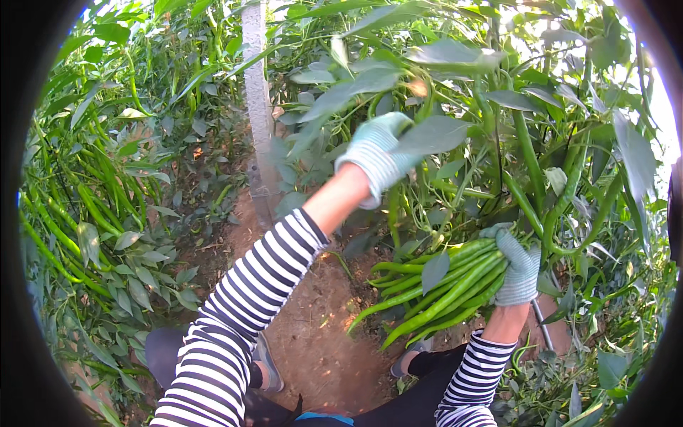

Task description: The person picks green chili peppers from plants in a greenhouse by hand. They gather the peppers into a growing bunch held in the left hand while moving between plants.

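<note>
My right hand (516,267), in a pale green knit glove, grips a thick bunch of long green chili peppers (453,291) by their stem ends, and the tips fan out to the left. My left hand (381,149), gloved alike, reaches up into the leaves of a pepper plant (437,133); leaves cover its fingers, so I cannot tell whether it holds anything. Several long green peppers (528,155) hang on the plant to the right, above the bunch.
A concrete post (257,107) stands upright left of my left hand. More pepper plants loaded with fruit (101,208) line the left side. Bare soil (315,331) lies between my feet. A thin metal rod (543,323) slants beside my right wrist.
</note>
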The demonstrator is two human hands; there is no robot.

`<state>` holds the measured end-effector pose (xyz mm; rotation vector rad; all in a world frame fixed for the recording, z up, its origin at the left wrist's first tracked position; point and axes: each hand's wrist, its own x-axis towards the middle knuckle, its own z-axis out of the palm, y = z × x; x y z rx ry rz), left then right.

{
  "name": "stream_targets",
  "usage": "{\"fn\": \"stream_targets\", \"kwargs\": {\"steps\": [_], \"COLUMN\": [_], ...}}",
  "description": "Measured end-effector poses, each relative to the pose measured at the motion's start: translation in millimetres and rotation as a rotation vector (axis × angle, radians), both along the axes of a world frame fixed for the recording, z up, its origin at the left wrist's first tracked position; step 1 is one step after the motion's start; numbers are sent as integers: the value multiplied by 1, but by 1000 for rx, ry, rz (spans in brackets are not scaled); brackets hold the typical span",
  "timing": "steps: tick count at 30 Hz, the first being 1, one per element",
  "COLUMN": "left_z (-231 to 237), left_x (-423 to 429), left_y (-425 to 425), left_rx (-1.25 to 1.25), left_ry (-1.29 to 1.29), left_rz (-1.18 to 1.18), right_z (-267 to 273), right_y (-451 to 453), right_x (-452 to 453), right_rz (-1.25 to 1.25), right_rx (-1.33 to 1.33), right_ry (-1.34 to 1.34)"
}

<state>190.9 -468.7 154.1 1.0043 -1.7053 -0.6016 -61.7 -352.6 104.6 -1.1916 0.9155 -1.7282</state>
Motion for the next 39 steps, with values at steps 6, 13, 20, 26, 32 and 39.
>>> {"fn": "stream_targets", "kwargs": {"steps": [6, 13, 20, 26, 32, 39], "left_z": [22, 49, 48, 55, 82, 121], "left_x": [45, 64, 62, 47, 14, -6], "left_y": [12, 32, 33, 40, 56, -2], "left_rx": [193, 420, 269, 87, -449, 220], "left_ry": [161, 114, 414, -83, -303, 320], "left_rz": [-218, -313, -438, 92, 115, -513], "right_z": [4, 2, 2, 1, 2, 1], "right_y": [2, 0, 2, 1, 1, 2], "right_x": [1, 0, -1, -2, 0, -2], "right_rz": [27, 21, 59, 4, -15, 44], "right_rx": [-1, -2, 3, -39, -55, -22], "right_ry": [-19, -38, -38, -61, -40, -73]}}
